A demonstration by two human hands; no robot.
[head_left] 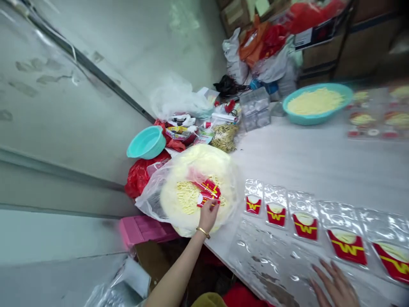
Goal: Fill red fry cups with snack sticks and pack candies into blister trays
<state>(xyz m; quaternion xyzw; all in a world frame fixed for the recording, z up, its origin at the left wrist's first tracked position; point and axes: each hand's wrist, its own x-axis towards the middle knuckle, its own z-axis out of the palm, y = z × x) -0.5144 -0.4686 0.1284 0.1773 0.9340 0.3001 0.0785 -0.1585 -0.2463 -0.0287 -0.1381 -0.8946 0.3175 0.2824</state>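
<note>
My left hand (209, 215), with a gold bangle at the wrist, reaches over a large clear plastic bag (153, 192) at the table's left edge. Its fingers are pinched on a red-and-yellow fry carton piece (209, 196); other red pieces overlap there, partly blurred. Pale yellow fry-like sticks (188, 197) lie in the bag beneath. Fingers spread, my right hand (337, 285) rests low over clear plastic sheets (265, 256). Beyond it runs a row of clear blister packs, each with a red carton marked in yellow, such as one pack (305, 219).
A turquoise basin (294, 115) of pale yellow sticks stands at the back right, beside filled packs (364, 119). Left of the bag sits another turquoise basin (147, 143). Rubber bands (225, 137) and bags clutter the back. A pink stool (143, 230) stands below the table edge.
</note>
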